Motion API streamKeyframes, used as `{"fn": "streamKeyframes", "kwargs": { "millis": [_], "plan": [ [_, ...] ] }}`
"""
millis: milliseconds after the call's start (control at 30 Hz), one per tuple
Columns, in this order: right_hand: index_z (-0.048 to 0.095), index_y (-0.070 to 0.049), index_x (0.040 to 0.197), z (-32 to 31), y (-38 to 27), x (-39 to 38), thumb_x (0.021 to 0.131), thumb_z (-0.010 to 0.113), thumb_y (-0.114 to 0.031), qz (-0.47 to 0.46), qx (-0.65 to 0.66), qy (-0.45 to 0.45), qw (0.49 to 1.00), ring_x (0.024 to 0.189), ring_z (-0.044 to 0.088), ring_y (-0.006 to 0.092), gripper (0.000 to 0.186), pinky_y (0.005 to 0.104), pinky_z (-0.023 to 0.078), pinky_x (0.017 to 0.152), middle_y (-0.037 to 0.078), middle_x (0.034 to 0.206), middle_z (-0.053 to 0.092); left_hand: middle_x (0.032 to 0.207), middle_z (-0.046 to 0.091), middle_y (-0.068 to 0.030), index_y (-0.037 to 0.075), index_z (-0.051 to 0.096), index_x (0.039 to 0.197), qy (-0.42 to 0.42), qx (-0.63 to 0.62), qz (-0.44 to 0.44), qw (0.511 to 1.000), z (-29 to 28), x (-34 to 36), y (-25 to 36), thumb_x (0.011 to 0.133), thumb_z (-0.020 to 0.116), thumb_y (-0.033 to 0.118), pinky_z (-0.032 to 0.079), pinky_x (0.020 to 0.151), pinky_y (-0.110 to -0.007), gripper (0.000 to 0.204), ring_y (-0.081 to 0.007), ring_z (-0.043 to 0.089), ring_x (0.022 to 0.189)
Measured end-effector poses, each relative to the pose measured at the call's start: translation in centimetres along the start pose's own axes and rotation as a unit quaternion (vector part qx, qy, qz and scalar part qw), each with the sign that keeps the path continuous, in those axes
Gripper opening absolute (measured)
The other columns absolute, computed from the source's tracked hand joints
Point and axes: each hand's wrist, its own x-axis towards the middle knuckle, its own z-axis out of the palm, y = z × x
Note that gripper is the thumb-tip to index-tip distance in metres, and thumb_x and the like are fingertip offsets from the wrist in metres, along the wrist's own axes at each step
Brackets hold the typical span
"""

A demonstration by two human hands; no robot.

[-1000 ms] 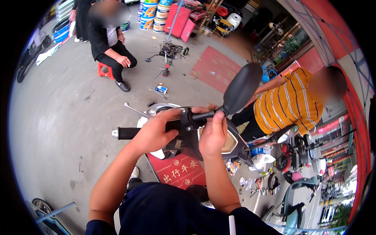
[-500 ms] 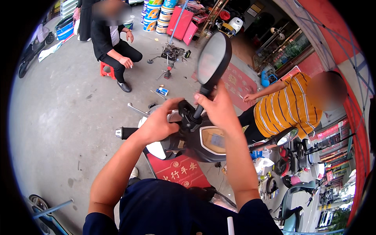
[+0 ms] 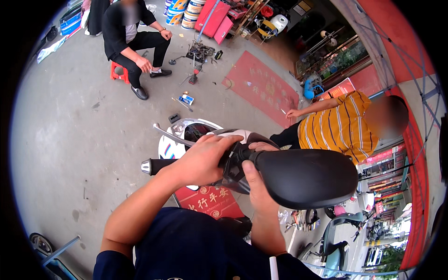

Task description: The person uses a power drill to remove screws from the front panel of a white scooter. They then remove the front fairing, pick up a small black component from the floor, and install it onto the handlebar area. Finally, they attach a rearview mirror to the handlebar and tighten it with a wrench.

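A black rear-view mirror (image 3: 308, 178) lies tilted to the right above the scooter, its rounded back showing. My right hand (image 3: 259, 184) is closed round its stem, thumb on the near side and fingertips showing beyond. My left hand (image 3: 200, 158) is closed on the black mirror bracket (image 3: 234, 159) at the stem's lower end; the part under its fingers is hidden. Below both hands is the white and black scooter (image 3: 198, 130), with its left handlebar grip (image 3: 161, 166) and brake lever (image 3: 170, 134) sticking out to the left.
A person in black (image 3: 128, 44) sits on a red stool (image 3: 119, 72). Another in a striped yellow shirt (image 3: 333, 126) stands close on the right. A power drill (image 3: 195, 74), a small blue and white box (image 3: 186, 99) and loose parts (image 3: 199, 50) lie on the ground ahead. Parked scooters (image 3: 338, 233) stand at right.
The mirror has swung from upright down to the right, so its back now shows instead of its glass. My right hand turned and lowered with it; my left hand stayed at the bracket.
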Motion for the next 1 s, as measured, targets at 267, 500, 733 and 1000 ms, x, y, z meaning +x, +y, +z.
{"fn": "streamKeyframes", "kwargs": {
  "millis": [267, 500, 733, 1000],
  "plan": [
    [0.045, 0.007, 0.118, 2.7, 0.6, -2.6, 0.089, 0.058, -0.007, 0.003, 0.139, 0.204, 0.969, 0.109, 0.057, 0.0371, 0.035, 0.0495, 0.048, 0.098, 0.028, 0.113, 0.054, 0.103, 0.059, -0.0173, 0.002, 0.055, 0.112, 0.031, -0.055, -0.045, 0.997, -0.1, -0.5, -0.8, 0.071, 0.057, -0.004, 0.047, 0.086, -0.04, 0.042, -0.035, 0.058, 0.099],
    [0.044, 0.003, 0.126, 1.3, 1.8, -2.1, 0.097, 0.046, -0.027, 0.128, 0.314, 0.272, 0.9, 0.1, 0.06, 0.0377, 0.042, 0.0517, 0.05, 0.093, 0.023, 0.105, 0.061, 0.113, 0.061, -0.0191, 0.001, 0.05, 0.12, 0.071, -0.1, -0.084, 0.989, -0.2, -1.0, -0.7, 0.075, 0.053, -0.004, 0.049, 0.088, -0.037, 0.045, -0.0323, 0.062, 0.106],
    [0.046, 0.001, 0.119, -1.7, 5.5, 6.0, 0.089, 0.053, -0.016, 0.249, 0.415, -0.044, 0.874, 0.065, 0.054, 0.0239, 0.035, 0.0402, 0.047, 0.064, 0.01, 0.074, 0.049, 0.113, 0.061, -0.0246, 0.0, 0.036, 0.138, 0.055, -0.085, -0.08, 0.992, 0.5, -0.5, -0.8, 0.073, 0.058, 0.0, 0.045, 0.094, -0.045, 0.068, -0.0401, 0.058, 0.109],
    [0.064, -0.004, 0.105, -1.7, -0.7, 12.6, 0.069, 0.082, -0.016, 0.096, 0.066, -0.588, 0.8, 0.069, 0.052, 0.0094, 0.042, 0.027, 0.04, 0.061, 0.002, 0.074, 0.054, 0.109, 0.062, -0.0199, 0.0, 0.052, 0.121, 0.045, -0.091, -0.106, 0.989, -0.4, -0.7, 0.2, 0.069, 0.068, 0.0, 0.046, 0.092, -0.042, 0.054, -0.0374, 0.059, 0.105]
  ]
}}
